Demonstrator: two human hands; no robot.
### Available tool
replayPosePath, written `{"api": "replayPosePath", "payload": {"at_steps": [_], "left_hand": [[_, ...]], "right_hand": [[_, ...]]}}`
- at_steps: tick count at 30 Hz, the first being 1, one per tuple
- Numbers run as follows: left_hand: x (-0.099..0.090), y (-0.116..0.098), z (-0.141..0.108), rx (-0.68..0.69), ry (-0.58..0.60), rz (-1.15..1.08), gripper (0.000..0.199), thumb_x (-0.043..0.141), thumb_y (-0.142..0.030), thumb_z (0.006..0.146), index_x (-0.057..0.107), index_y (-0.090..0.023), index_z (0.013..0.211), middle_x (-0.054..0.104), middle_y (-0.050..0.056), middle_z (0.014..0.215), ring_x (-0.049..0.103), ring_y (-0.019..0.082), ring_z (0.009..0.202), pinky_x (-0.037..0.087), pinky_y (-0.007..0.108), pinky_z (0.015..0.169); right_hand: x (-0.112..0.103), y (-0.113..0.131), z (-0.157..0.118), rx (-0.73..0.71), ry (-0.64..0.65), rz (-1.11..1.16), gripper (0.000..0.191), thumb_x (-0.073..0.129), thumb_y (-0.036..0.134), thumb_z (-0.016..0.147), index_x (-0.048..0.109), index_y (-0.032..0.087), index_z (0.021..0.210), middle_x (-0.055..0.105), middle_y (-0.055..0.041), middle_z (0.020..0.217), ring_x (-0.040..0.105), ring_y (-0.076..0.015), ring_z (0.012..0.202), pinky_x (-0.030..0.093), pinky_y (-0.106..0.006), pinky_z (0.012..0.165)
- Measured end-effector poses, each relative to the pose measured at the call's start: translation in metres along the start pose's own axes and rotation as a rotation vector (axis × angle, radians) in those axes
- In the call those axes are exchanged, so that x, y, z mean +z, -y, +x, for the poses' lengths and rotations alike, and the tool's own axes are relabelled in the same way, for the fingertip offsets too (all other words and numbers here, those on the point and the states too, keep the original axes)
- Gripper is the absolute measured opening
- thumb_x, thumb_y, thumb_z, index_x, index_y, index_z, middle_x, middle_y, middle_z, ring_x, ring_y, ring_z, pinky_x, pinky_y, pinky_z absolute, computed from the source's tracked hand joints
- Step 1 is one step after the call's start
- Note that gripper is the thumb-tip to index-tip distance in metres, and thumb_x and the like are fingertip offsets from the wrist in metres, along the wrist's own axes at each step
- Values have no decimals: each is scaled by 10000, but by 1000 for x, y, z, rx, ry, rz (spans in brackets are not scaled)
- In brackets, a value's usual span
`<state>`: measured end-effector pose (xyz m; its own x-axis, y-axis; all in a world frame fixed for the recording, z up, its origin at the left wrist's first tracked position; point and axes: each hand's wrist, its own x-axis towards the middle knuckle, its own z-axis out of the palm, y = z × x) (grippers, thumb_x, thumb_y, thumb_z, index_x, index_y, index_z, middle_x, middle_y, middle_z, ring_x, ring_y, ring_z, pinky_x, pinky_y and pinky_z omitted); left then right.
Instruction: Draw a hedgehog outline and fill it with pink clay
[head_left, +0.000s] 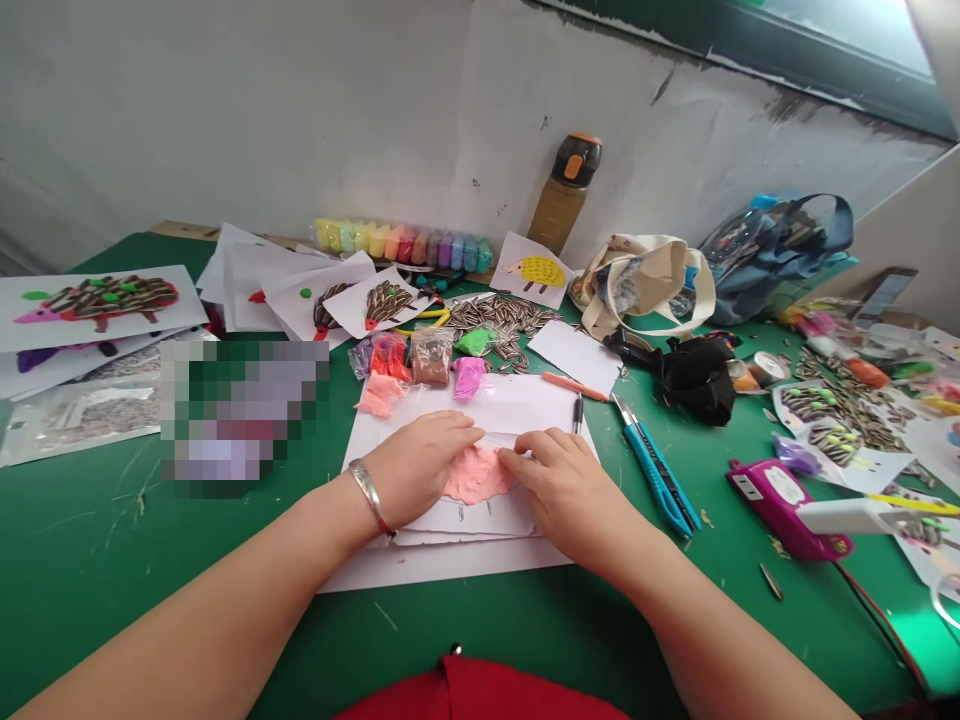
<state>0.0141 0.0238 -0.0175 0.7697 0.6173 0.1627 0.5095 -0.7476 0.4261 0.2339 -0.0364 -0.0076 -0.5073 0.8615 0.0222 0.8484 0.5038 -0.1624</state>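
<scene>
A flattened piece of pink modelling clay [480, 475] lies on a sheet of white paper [431, 522], on which a few short drawn lines show below the clay. My left hand [424, 460], with a silver bangle at the wrist, lies over the clay's left side with its fingers stretched out. On the opposite side, the fingertips of my right hand [562, 485] touch the clay's right edge; its fingers are slightly bent and apart. More white sheets lie underneath. Just above the hands are small bags of pink clay [380, 395], red clay [390, 357], brown clay [431, 357] and purple clay [469, 378].
A blue utility knife [656, 470] and a black pen [578, 414] lie right of the papers. Behind are sunflower seeds [502, 315], a bottle [562, 195] and a cloth bag [645, 285]. Hedgehog pictures [112, 300] lie left; a magenta glue gun [784, 505] lies right.
</scene>
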Motion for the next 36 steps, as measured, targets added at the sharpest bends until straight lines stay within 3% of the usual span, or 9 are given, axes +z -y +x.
{"api": "replayPosePath", "payload": {"at_steps": [7,11,16,20,25,32,36], "left_hand": [[-8,-4,3,1,111,-8,291,413,-1,850,647,-155,929,586,55,841,527,208,857,460,320,801],[-8,-6,3,3,114,-5,289,419,9,834,626,-153,955,580,58,867,527,209,872,455,321,816],[-6,-5,2,6,109,33,247,441,-8,828,616,-169,898,575,60,855,538,211,862,467,321,812],[-4,-5,0,26,86,57,281,463,-4,800,618,-173,963,587,74,916,542,227,932,461,360,891],[1,-10,0,64,94,88,485,456,49,744,547,-134,1184,580,104,1024,499,243,1034,400,416,1007],[9,-8,-2,80,114,173,433,502,22,718,588,-109,1121,558,145,1069,471,277,1073,421,443,982],[8,-9,-1,61,113,170,435,497,27,703,591,-116,1104,563,141,1064,473,276,1076,427,442,982]], "right_hand": [[1,-3,3,6,-26,125,456,435,-4,810,613,201,1175,622,-78,1065,492,-223,965,369,-366,838],[-3,-8,3,10,-75,234,482,410,-23,812,597,201,1196,659,-55,1091,515,-203,960,368,-356,855],[0,-5,3,-6,-36,180,461,433,-10,817,594,207,1191,662,-55,1064,511,-208,962,360,-360,864],[7,0,5,-34,-49,40,404,459,32,847,604,217,1177,628,-82,1036,489,-224,960,349,-370,857],[10,3,7,-49,-51,-56,403,474,62,858,574,191,1226,621,-105,1019,492,-236,947,343,-388,865],[1,-5,4,-25,-40,161,491,409,-4,821,558,188,1248,642,-79,1117,514,-211,962,381,-366,865],[3,-5,6,-2,-46,151,496,414,-16,797,584,185,1217,630,-88,1096,497,-216,965,388,-362,855]]}}
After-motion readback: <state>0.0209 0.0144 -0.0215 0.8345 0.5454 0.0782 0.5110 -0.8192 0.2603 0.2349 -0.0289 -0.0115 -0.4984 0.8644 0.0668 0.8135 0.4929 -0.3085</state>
